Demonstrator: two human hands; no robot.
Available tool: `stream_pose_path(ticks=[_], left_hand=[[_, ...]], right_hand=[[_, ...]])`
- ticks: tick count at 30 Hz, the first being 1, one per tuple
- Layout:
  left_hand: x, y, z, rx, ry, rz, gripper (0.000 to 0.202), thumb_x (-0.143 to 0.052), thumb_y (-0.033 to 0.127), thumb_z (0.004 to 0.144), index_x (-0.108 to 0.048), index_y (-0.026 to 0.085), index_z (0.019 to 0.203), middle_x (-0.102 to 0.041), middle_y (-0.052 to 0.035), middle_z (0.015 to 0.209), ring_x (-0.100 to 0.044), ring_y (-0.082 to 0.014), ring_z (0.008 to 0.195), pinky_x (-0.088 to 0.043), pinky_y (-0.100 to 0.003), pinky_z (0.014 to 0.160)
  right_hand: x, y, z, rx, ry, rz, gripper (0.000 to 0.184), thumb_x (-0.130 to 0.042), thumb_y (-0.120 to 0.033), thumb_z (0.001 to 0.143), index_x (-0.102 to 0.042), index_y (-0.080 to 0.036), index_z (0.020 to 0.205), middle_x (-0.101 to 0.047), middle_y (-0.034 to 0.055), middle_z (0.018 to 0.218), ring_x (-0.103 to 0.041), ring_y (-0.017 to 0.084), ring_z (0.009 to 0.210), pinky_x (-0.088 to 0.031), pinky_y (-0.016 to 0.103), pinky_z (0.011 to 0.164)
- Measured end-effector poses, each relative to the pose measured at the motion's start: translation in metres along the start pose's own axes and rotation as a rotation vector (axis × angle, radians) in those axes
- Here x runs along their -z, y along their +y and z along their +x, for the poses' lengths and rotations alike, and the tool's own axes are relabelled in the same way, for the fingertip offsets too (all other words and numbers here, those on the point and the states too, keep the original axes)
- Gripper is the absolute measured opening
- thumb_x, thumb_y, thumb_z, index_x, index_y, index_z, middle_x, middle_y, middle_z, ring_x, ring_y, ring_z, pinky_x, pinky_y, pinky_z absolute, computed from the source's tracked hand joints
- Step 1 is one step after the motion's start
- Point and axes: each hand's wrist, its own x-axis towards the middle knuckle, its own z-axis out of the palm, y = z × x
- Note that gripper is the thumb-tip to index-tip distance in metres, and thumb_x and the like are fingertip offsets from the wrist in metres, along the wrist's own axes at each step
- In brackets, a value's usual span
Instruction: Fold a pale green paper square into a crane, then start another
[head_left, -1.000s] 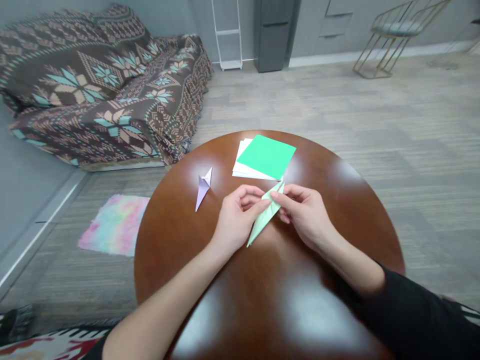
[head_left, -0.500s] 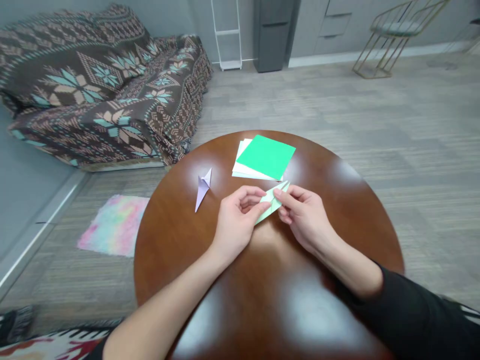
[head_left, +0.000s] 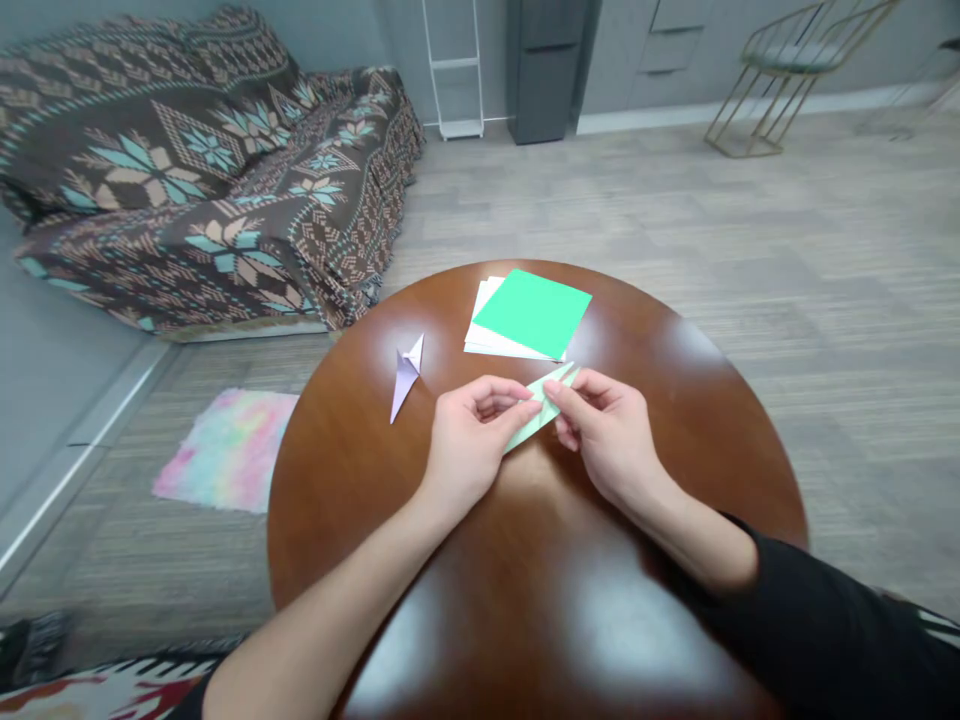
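A pale green folded paper [head_left: 531,427] is held between both hands over the middle of the table, its narrow split tips pointing up and to the right. My left hand [head_left: 472,430] pinches its left part between thumb and fingers. On the right part, the thumb of my right hand [head_left: 604,425] presses the paper from above, with the fingers curled beneath. Parts of the paper are hidden by the fingers. To the left lies a folded purple paper figure [head_left: 406,376], apart from both hands.
A bright green sheet [head_left: 534,312] lies on white sheets [head_left: 480,340] beyond my hands, on the round brown table [head_left: 337,480]. Further off are a sofa with a patterned cover [head_left: 247,190], a fluffy pastel rug [head_left: 229,450] and a gold-framed chair [head_left: 795,65].
Both hands have shifted very slightly to the left with the pale green paper, and my right thumb has slid a little along it. The purple figure and the sheets have stayed put.
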Motion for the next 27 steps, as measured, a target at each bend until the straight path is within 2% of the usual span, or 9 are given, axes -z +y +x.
stream_pose_path(ticks=[4, 9, 12, 15, 22, 27], left_hand=[[-0.001, 0.003, -0.002, 0.033, 0.001, -0.025, 0.021, -0.084, 0.029, 0.075, -0.071, 0.015, 0.082, -0.075, -0.0021, 0.076, -0.065, -0.0122, 0.068, -0.047, -0.022, 0.067], [0.000, 0.005, -0.002, 0.091, -0.016, -0.113, 0.032, -0.083, 0.027, 0.075, -0.062, 0.018, 0.097, -0.067, 0.0051, 0.065, -0.057, -0.0097, 0.060, -0.043, -0.021, 0.062], [0.000, 0.006, -0.001, 0.139, -0.080, -0.100, 0.024, -0.081, 0.030, 0.076, -0.065, 0.015, 0.086, -0.066, 0.0020, 0.071, -0.057, -0.0101, 0.065, -0.043, -0.021, 0.065], [0.001, 0.007, -0.001, 0.139, -0.122, -0.060, 0.024, -0.078, 0.034, 0.078, -0.066, 0.013, 0.075, -0.065, 0.0007, 0.071, -0.055, -0.0100, 0.066, -0.042, -0.022, 0.065], [0.003, 0.004, 0.001, 0.149, -0.130, -0.021, 0.021, -0.075, 0.030, 0.077, -0.066, 0.013, 0.069, -0.062, 0.0012, 0.066, -0.051, -0.0101, 0.063, -0.040, -0.022, 0.063], [0.004, 0.002, 0.002, 0.171, -0.151, -0.039, 0.017, -0.075, 0.028, 0.075, -0.067, 0.014, 0.068, -0.067, -0.0003, 0.069, -0.055, -0.0116, 0.065, -0.042, -0.023, 0.066]], right_hand=[[0.001, 0.002, 0.000, -0.013, -0.005, 0.018, 0.030, -0.081, -0.039, 0.082, -0.066, -0.017, 0.069, -0.053, -0.0050, 0.048, -0.040, 0.006, 0.039, -0.027, 0.020, 0.037], [-0.001, -0.004, -0.003, 0.062, -0.044, -0.148, 0.029, -0.078, -0.038, 0.084, -0.066, -0.017, 0.069, -0.053, -0.0050, 0.048, -0.039, 0.006, 0.042, -0.028, 0.021, 0.041], [-0.002, -0.007, -0.003, 0.129, -0.085, -0.254, 0.025, -0.076, -0.036, 0.086, -0.069, -0.016, 0.073, -0.054, -0.0041, 0.051, -0.043, 0.007, 0.045, -0.032, 0.022, 0.045], [-0.002, -0.007, -0.003, 0.154, -0.094, -0.291, 0.023, -0.074, -0.035, 0.086, -0.070, -0.016, 0.074, -0.054, -0.0040, 0.053, -0.043, 0.008, 0.047, -0.033, 0.023, 0.046], [0.000, -0.008, -0.002, 0.049, -0.075, -0.241, 0.026, -0.078, -0.037, 0.082, -0.069, -0.015, 0.072, -0.056, -0.0032, 0.051, -0.043, 0.008, 0.045, -0.031, 0.022, 0.045], [0.002, -0.011, -0.002, -0.011, -0.045, -0.198, 0.027, -0.080, -0.038, 0.079, -0.070, -0.015, 0.071, -0.055, -0.0032, 0.049, -0.042, 0.007, 0.044, -0.028, 0.022, 0.044]])
